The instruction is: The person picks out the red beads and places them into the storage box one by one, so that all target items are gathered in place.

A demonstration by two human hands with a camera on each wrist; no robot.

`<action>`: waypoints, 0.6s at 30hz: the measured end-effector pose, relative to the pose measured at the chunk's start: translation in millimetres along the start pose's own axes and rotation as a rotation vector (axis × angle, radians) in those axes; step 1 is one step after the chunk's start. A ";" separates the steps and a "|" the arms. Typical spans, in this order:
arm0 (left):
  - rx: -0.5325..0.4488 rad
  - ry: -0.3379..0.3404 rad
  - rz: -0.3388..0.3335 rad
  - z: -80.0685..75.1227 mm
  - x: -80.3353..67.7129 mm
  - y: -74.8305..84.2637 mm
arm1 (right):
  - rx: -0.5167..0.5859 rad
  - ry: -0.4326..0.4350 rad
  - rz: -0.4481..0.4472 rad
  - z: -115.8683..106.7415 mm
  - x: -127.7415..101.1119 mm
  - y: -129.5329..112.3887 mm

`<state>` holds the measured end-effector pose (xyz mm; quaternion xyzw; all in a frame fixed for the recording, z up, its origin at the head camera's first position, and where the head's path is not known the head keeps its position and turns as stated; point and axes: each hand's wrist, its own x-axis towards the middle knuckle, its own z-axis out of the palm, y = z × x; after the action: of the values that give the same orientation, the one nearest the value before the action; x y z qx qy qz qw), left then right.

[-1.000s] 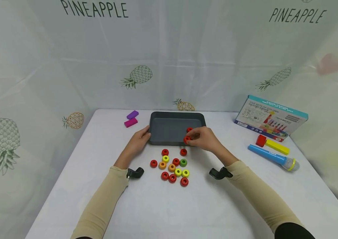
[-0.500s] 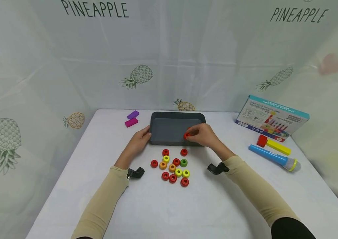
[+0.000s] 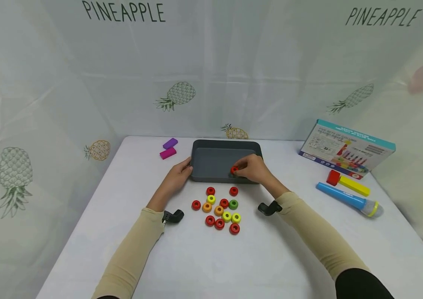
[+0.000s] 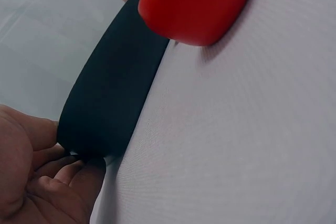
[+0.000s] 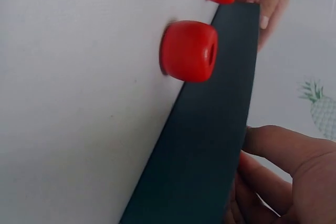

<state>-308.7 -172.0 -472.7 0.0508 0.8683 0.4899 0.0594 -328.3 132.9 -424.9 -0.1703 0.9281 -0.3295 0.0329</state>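
Pineapple-print cloth (image 3: pixel 129 54) hangs behind the table (image 3: pixel 189 261). The left hand (image 3: pixel 175 176) grips the left end of the tray (image 3: pixel 211 162); at the tray's near-right part, a red bead (image 3: pixel 234 170) lies left of the right hand (image 3: pixel 253 168), pinched in its fingertips.

Seven red beads (image 3: pixel 233 191), three yellow ones (image 3: pixel 236 218), two orange ones (image 3: pixel 218 210), one green one (image 3: pixel 233 204) are chilling nearer than the right hand (image 3: pixel 255 168), which is pinching another red one (image 3: pixel 233 170). Two purplish blocks (image 3: pixel 168 153) are lying past the left hand (image 3: pixel 175 176), one tray (image 3: pixel 211 162) is sitting against it.
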 end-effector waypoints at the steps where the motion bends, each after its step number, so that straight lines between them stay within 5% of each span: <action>1: 0.002 0.001 0.002 0.2 0.1 0.0 | -0.004 -0.002 0.007 0.4 1.0 -0.1; 18: 0.009 0.010 0.015 -0.1 1.5 -0.9 | -0.054 -0.031 0.047 9.2 8.8 4.8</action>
<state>-310.2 -172.3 -473.4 0.0551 0.8704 0.4866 0.0513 -336.4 127.9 -434.7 -0.1542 0.9398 -0.3007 0.0503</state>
